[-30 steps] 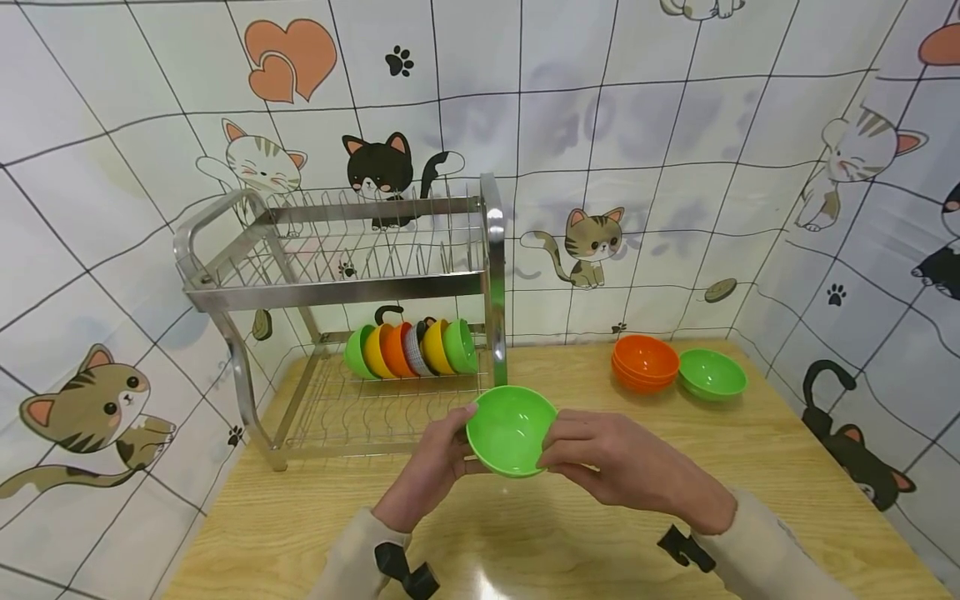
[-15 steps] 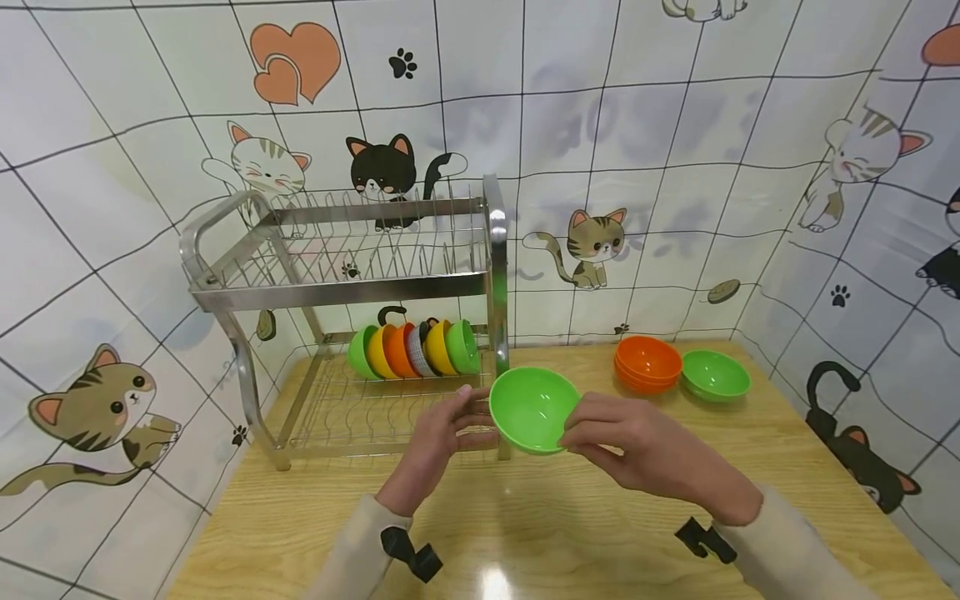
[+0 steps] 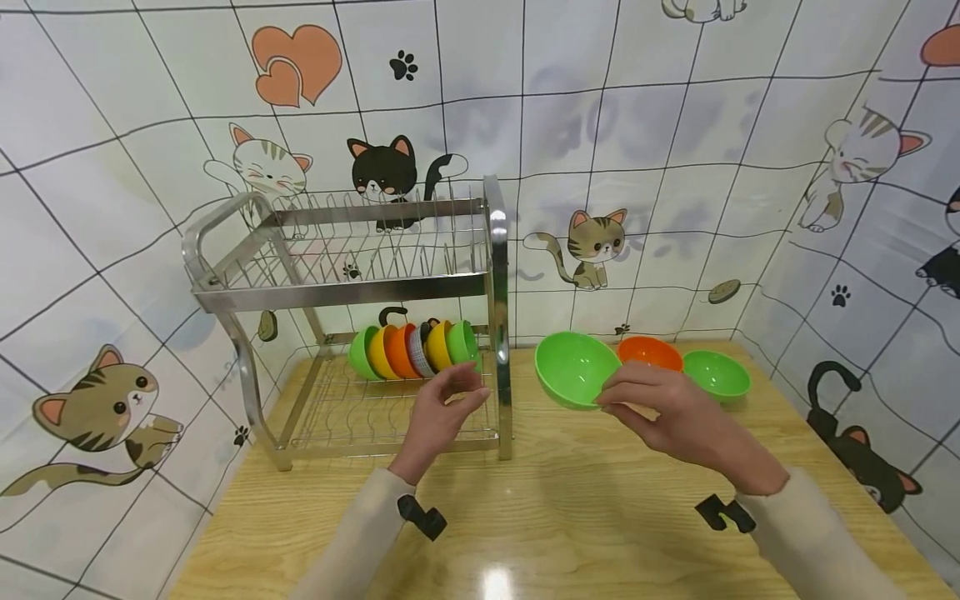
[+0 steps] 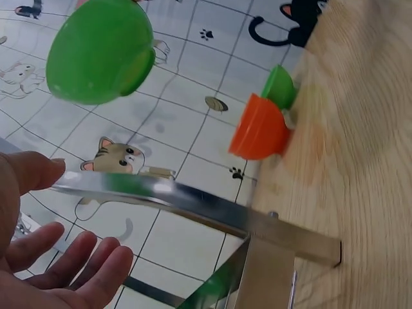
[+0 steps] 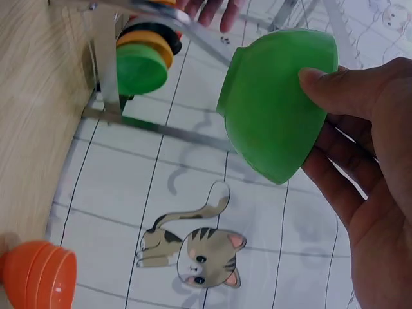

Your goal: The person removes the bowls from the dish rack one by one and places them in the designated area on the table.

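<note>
My right hand (image 3: 622, 400) grips a green plastic bowl (image 3: 576, 368) by its rim and holds it tilted above the table, just right of the dish rack. The right wrist view shows the thumb on the outside of this bowl (image 5: 277, 103) and the fingers (image 5: 341, 174) behind it. My left hand (image 3: 450, 398) holds nothing; its relaxed fingers hover in front of the rack's lower tier, near the right post. In the left wrist view the left hand's fingers (image 4: 77, 270) are spread, with the green bowl (image 4: 100, 51) apart from them.
A two-tier steel dish rack (image 3: 337, 287) stands at the back left, with a row of green, yellow and orange bowls (image 3: 412, 348) upright in its lower tier. A stack of orange bowls (image 3: 651, 352) and another green bowl (image 3: 716, 373) sit at the back right of the wooden table (image 3: 562, 517).
Both hands held the green bowl before. The left hand let go and stayed by the rack. The right hand carried the bowl to the right and slightly up.
</note>
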{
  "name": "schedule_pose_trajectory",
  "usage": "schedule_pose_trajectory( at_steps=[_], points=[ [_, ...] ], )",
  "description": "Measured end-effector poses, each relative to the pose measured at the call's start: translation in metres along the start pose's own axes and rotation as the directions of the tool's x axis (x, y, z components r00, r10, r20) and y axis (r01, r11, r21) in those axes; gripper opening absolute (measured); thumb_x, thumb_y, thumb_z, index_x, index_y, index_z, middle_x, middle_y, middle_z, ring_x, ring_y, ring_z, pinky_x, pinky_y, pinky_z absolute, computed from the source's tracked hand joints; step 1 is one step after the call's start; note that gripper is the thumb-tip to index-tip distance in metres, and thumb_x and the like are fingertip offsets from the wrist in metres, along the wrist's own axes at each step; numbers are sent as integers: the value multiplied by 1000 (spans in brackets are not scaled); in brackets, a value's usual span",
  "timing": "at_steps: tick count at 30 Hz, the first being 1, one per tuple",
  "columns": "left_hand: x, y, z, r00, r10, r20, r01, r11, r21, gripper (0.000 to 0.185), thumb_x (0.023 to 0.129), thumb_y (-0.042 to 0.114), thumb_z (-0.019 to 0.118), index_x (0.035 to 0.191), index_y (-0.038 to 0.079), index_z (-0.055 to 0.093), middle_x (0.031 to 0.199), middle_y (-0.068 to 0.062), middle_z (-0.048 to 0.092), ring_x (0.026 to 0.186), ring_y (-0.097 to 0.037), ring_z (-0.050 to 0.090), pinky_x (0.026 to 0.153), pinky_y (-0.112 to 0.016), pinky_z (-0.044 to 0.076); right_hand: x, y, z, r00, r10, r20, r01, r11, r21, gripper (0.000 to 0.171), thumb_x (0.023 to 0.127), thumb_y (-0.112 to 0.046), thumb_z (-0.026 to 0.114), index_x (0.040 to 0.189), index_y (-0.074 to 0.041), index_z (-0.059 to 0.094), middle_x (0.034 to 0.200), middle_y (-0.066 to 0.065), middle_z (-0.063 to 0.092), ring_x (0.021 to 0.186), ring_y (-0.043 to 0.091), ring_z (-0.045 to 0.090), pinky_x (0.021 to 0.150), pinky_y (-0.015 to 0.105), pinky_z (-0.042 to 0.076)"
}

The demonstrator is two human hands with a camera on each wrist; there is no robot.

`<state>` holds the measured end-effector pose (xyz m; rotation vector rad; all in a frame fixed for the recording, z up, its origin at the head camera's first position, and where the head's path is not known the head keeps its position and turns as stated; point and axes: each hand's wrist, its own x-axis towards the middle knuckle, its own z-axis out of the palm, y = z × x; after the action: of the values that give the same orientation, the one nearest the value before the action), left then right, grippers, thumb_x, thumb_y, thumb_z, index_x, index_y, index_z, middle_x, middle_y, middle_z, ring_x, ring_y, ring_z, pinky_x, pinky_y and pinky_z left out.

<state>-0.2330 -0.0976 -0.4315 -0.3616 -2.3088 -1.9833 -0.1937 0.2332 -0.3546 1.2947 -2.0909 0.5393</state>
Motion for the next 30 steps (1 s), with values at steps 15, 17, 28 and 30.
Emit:
schedule_pose_trajectory(
  at_steps=[15,17,28,30],
  points=[
    [31,1,13,986,159,45,-162,985,61,72,88,12,81,151,21,49,135,-17,60,121,-33,63,105,-49,54,-31,51,-7,988,154,-17,-154,978,-143,33,102,-38,60,94,-11,77,95,-3,72,85,15,66,82,6,48],
    [33,4,16,985,162,50,-165,985,50,72,89,9,80,152,19,48,135,-16,60,120,-33,63,103,-46,56,-36,58,-8,983,184,-22,-186,971,-152,10,92,-19,78,94,-10,77,95,-1,72,85,17,67,85,3,46],
    [37,4,24,982,185,45,-188,979,75,67,92,1,74,150,28,50,124,-11,63,104,-24,65,94,-34,60,-62,91,-13,938,338,-82,-347,897,-274,31,68,7,88,94,-7,78,93,4,74,86,23,68,82,21,53],
    [37,5,25,981,190,46,-193,979,72,66,93,2,73,150,26,50,122,-12,63,102,-24,65,93,-36,60,-67,97,-15,929,359,-91,-369,881,-296,31,68,6,88,95,-6,78,93,6,74,86,25,68,80,34,54]
  ],
)
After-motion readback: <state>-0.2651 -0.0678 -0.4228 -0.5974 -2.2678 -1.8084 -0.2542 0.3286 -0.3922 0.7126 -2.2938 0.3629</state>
